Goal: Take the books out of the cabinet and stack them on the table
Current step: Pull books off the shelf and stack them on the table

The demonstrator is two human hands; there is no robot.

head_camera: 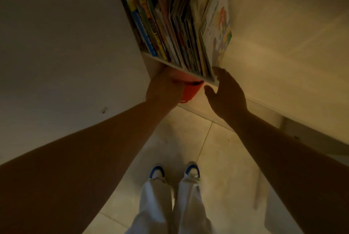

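While books (181, 26) fill the cabinet (188, 74), your right hand (226, 94) is spread; left hand (164, 88) fingers hidden, can't tell.

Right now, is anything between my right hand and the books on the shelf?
Nothing visible. The right hand is open at the shelf edge, its fingertips just below the outermost picture book in the row of books. The left hand is under the shelf at an orange thing, off to the side.
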